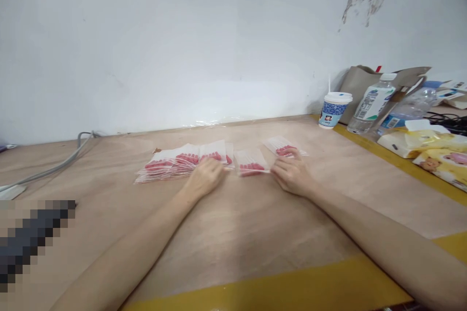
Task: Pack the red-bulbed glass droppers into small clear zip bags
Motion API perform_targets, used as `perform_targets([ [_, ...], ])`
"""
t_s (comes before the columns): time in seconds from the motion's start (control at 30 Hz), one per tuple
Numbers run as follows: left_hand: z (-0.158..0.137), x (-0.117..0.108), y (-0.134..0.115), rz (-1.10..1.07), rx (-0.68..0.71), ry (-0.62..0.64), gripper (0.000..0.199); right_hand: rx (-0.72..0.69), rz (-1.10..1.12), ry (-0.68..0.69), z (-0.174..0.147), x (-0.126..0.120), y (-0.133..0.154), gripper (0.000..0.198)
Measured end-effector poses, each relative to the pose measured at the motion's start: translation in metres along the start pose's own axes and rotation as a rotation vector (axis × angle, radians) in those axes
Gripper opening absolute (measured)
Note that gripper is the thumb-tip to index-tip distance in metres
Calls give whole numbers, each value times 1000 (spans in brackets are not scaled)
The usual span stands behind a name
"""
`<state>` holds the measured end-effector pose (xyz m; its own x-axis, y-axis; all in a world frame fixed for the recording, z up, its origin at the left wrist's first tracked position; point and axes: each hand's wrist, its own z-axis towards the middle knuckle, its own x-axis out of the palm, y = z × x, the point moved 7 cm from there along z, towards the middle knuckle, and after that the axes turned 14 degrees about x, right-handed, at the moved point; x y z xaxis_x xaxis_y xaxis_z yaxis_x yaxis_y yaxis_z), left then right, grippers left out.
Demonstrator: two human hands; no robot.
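Small clear plastic bags with red pieces in them lie on the brown table. Several overlap in a spread-out pile (168,161) at the left. My left hand (206,176) rests at the right end of this pile, fingers curled in; what they hold, if anything, is hidden. A single plastic bag (251,163) lies flat between my hands. Its lower right corner reaches the thumb and curled fingers of my right hand (294,172), which pinch it. Just behind the right fingers lies another bag (279,145), partly covered by them.
At the back right stand a paper cup (333,112) with a straw, a water bottle (374,104) and a grey bag (352,87). Tissue packs (443,163) lie nearer. A grey cable (69,158) crosses the left side. Yellow tape (255,289) lines the front edge.
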<state>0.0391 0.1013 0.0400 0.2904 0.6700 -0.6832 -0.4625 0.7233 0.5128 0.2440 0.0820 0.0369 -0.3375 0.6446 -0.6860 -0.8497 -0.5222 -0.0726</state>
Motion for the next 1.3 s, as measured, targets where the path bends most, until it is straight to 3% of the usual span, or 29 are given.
perform_targets([
  [0.17, -24, -17, 21, 16, -79, -14, 32, 134, 15, 57, -1, -3, -36, 11],
  [0.23, -23, -18, 23, 10, -134, -15, 26, 160, 25, 118, 3, 0, -31, 12],
  [0.37, -20, -5, 26, -30, -265, 44, 39, 156, -6, 167, 9, 10, -6, 46],
  [0.5, -24, 9, 29, -79, -311, 120, 33, 124, -45, 198, 13, 35, 10, 38],
  [0.67, -29, 14, 30, -167, -330, 155, 31, 3, 29, 161, 26, 56, 1, 35],
  [0.8, -30, 15, 32, -194, -376, 145, 31, -32, 2, 15, 33, 44, -36, 34],
  [0.93, -28, 17, 35, -203, -407, 133, 36, 89, -16, -65, 19, 31, -86, 32],
  [1.0, -27, 18, 38, -218, -422, 133, 32, 142, -8, -41, 6, 28, -102, 32],
  [1.13, -22, 15, 48, -250, -498, 92, 24, 242, -4, 81, -13, 23, -104, 29],
  [1.3, 3, 22, 55, -275, -587, -41, 26, 344, 61, -31, -2, 7, -72, 23],
])
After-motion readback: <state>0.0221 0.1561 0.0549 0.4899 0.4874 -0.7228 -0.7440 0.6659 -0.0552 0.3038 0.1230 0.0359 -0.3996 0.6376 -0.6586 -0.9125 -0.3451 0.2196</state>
